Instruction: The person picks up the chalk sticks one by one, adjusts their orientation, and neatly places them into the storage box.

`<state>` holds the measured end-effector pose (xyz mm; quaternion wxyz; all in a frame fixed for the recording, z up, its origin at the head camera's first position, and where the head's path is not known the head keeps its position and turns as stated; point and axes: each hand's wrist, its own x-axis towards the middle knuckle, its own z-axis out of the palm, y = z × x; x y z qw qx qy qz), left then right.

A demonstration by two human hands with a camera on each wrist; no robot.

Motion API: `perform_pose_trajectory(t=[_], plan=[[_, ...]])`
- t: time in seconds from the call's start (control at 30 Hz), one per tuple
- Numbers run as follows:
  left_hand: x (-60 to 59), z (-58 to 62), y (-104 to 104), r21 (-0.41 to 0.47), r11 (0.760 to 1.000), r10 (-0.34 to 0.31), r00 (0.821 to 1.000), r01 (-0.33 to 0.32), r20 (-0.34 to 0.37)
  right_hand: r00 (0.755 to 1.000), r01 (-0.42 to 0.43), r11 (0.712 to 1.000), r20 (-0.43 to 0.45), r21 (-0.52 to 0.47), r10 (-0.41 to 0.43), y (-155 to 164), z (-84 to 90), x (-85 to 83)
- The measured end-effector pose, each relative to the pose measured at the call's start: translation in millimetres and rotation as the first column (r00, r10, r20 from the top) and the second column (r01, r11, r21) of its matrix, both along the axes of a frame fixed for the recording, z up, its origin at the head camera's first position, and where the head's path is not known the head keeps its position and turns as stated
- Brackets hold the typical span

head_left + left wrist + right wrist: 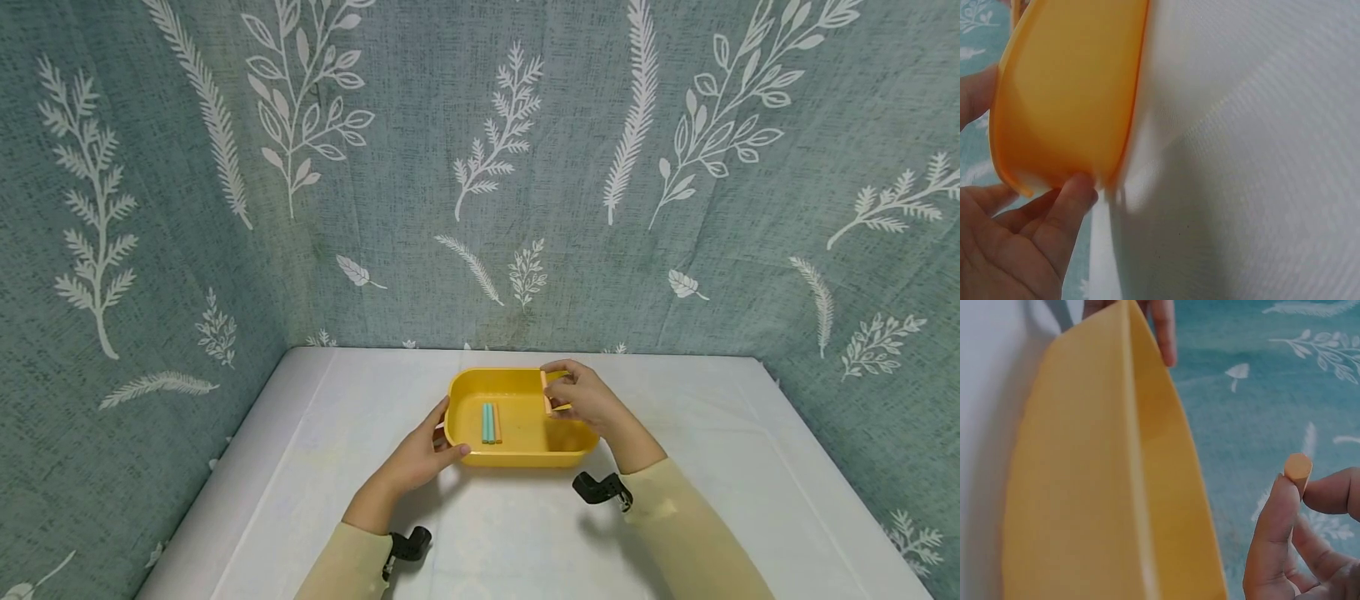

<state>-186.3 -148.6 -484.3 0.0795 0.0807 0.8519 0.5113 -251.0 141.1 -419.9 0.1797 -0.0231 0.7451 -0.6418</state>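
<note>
Jutting from right hand (pixel 588 402): orange stick (pixel 1298 467).

Yellow tray (pixel 517 459): free above middle; left hand (pixel 417 455), right hand (pixel 591 403) flanking

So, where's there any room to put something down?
The white table is bare left of the left grip, right of the right grip, and between the sleeves before the yellow tray. Crowded: the tray, where three sticks lie and the right grip holds another stick above.

lt yel. sleeves (pixel 693 533), ea. w/ blk angled device (pixel 596 489) near end
</note>
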Motion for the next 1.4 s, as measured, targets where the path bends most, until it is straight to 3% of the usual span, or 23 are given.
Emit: perform_pose_trajectory(t=[0.2,0.4,0.87,1.4], plan=[[-0.4,-0.2,0,0.0,1.0,-0.002,1.0,0.002,-0.002,0.999,-0.026,1.0,0.022,-0.002,0.026,-16,-11.7,-5.5],[0.0,-0.6,0,0.0,1.0,0.002,1.0,-0.002,-0.001,0.997,0.012,0.999,0.074,0.04,-0.015,-30,-18.4,-9.5],[0.6,0.7,1,-0.006,1.0,0.006,1.0,-0.006,0.004,0.996,0.0,1.0,0.092,0.001,0.0,-48,-36.5,-11.5],[0.3,-0.1,0,0.009,1.0,-0.014,1.0,0.014,0.002,0.994,0.042,0.989,0.094,0.139,-0.055,-64,-55.6,-19.2]])
